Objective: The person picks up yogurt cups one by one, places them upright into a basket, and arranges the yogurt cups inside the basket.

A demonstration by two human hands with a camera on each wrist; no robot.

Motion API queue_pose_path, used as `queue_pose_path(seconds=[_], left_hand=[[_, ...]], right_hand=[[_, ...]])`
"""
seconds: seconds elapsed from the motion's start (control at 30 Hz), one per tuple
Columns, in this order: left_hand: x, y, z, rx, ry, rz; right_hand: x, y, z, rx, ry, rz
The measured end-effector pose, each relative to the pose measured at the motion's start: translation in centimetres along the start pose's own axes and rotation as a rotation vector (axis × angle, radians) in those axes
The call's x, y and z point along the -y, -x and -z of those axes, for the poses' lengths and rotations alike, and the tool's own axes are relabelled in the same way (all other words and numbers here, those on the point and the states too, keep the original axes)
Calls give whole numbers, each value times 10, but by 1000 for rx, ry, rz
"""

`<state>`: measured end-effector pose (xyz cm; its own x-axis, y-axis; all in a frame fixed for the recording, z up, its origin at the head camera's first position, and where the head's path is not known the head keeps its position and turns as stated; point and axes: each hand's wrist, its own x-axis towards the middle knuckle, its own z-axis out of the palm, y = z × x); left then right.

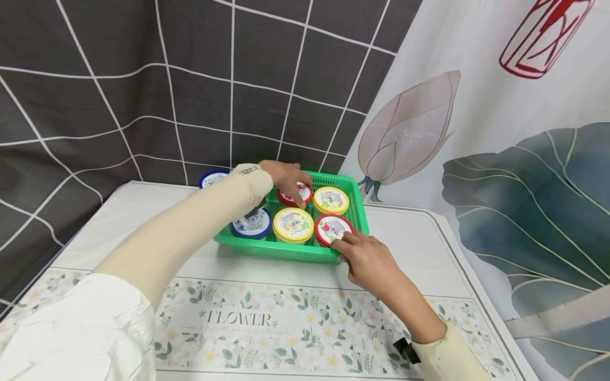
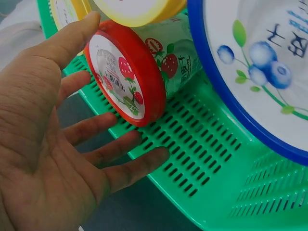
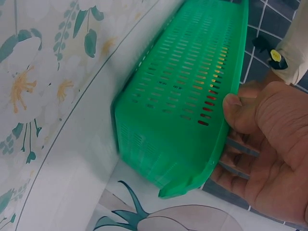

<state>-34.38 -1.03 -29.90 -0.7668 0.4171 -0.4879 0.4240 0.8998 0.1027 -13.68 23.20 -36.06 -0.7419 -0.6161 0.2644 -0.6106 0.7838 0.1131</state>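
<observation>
A green plastic basket (image 1: pixel 295 254) on the table holds several lidded cups. My left hand (image 1: pixel 289 180) reaches over its back side, at a red-lidded strawberry cup (image 1: pixel 288 199). In the left wrist view, the thumb lies by that lid's edge and the other fingers are spread, not wrapped round the cup. With my right hand (image 1: pixel 371 262) I grip the basket's front right rim. The thumb presses its outer wall, beside a second red-lidded cup (image 1: pixel 332 228). Two yellow-lidded cups, one front (image 1: pixel 293 225) and one back (image 1: pixel 331 200), and a blue-lidded blueberry cup (image 1: pixel 251 224) stand inside.
Another blue-lidded cup (image 1: pixel 212 178) shows at the back left, partly hidden by my left sleeve; whether it is inside the basket I cannot tell. A dark gridded curtain (image 1: pixel 190 95) hangs behind. The table wears a floral cover (image 1: pixel 267 328).
</observation>
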Motion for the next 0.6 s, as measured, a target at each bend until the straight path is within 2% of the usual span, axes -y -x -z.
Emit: queue_pose_path(seconds=[0.17,0.37,0.6], left_hand=[[7,6,-1,-3,10,-9],[19,16,-2,-27,22,-59],[32,27,-3,-57,10,-44]], right_hand=[[0,0,0,-5,3,4],[-1,0,-1,-17,4,14],[-1,1,-1,-11,6,10]])
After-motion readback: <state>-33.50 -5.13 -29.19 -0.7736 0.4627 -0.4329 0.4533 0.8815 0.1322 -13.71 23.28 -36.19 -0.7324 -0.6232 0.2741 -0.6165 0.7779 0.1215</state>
